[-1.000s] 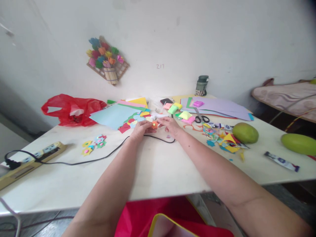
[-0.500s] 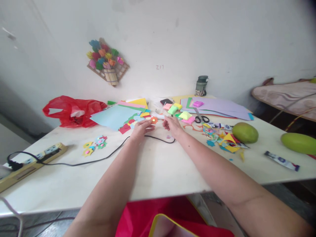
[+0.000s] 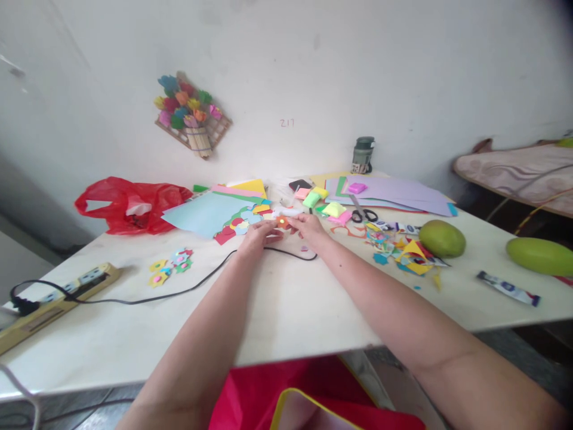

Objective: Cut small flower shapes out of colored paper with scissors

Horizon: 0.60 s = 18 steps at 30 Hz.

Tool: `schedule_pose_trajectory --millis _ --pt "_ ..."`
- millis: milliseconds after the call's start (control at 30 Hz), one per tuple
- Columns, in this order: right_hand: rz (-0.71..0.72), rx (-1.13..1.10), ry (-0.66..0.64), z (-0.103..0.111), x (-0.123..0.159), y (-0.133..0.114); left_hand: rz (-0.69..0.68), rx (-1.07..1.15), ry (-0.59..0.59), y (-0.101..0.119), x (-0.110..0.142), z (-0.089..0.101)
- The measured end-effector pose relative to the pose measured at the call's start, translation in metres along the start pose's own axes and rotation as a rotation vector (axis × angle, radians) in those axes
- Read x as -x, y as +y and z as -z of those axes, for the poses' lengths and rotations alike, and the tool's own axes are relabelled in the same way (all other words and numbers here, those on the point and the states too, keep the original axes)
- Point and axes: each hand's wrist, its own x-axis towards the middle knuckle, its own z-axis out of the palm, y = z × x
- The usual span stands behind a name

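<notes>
Both hands are working over the table (image 3: 290, 322). Left hand (image 3: 258, 234) is pinching the orange flower (image 3: 282, 222) at its left edge, thumb and index nearly closed, lower fingers fanning out loose. Right hand (image 3: 311, 230) is closing thumb and index on the right edge, other fingers curling under. So the flower is sitting between the two sets of fingertips, yellow centre facing up. Exact grip under the petals: can't tell from here.

To do this well, I'd be gripping light, petals only; thin paper is likely to crease. Keep pads off the yellow centre, pull evenly both sides.

Around: white tool (image 3: 289, 212) is lying just beyond the fingertips, maybe a glue gun, so knuckles should be staying clear. Black cord (image 3: 170, 296) is running under and nearer the body than the fingers, likely the main snag. Cut shapes (image 3: 239, 226) are lying just beyond the left fingers; paper flowers (image 3: 158, 279) are resting well left of them. Clay packs (image 3: 334, 209) are sitting beyond the right fingers, scissors (image 3: 364, 215) farther right, scraps (image 3: 414, 258) past those. Nothing is blocking the flower itself.
</notes>
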Motion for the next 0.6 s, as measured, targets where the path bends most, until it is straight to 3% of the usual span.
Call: schedule_pose_trajectory --millis 433,600 --pt "0.169 0.302 -0.094 0.002 -0.006 0.009 0.041 -0.066 -0.017 -0.002 -0.001 0.004" --pt "0.183 0.351 -0.101 0.003 -0.013 0.016 0.044 -0.015 0.057 -0.001 -0.003 0.003"
